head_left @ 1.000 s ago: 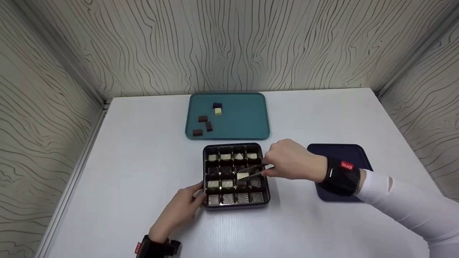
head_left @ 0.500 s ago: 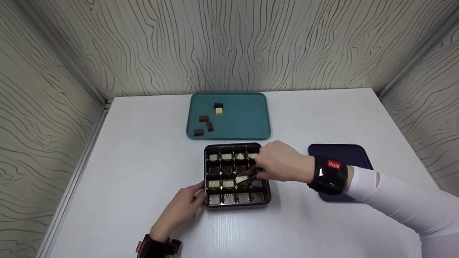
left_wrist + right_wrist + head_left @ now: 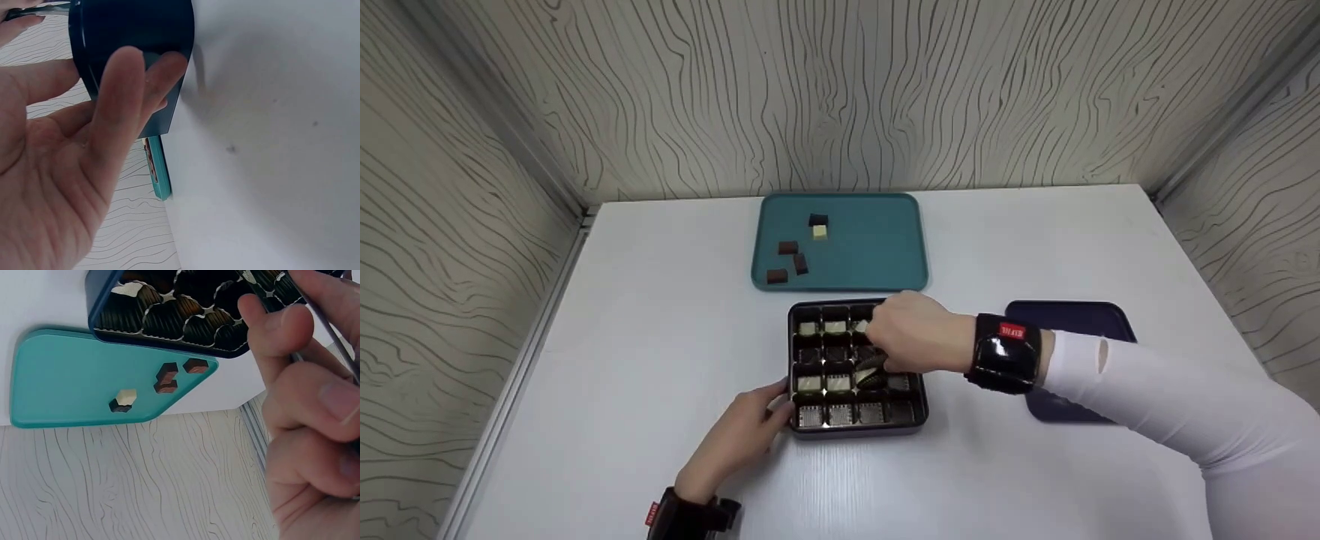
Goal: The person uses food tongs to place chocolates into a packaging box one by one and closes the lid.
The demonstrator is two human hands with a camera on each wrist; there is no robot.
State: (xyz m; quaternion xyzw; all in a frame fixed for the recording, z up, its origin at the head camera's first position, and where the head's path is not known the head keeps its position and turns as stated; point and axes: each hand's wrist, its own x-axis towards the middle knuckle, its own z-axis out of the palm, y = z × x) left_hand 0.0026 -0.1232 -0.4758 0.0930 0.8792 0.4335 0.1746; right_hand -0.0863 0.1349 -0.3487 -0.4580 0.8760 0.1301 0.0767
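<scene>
Pinches tweezers (image 3: 318, 310) between bent fingers and thumb of the right hand (image 3: 919, 334), over the box (image 3: 859, 433). Has a pale piece (image 3: 864, 373) at the tips, in the third row from the back, third compartment from the left; cannot tell how firmly. Touches the box's left side with the left hand (image 3: 739, 433), fingers mostly straight, without a grasp.

Could drop the piece askew through a slackened pinch, or mark it through too hard a squeeze. Could nudge neighbouring pieces (image 3: 838, 383) with a tilted tool, or shift the box under a light left touch.

Farther out, takes in a white table (image 3: 660, 300), with a teal tray (image 3: 870, 247) bearing five chocolates (image 3: 800, 263) behind the box and a dark blue tray (image 3: 1069, 313) partly under the right arm. Ends at grain-patterned walls (image 3: 840, 97).
</scene>
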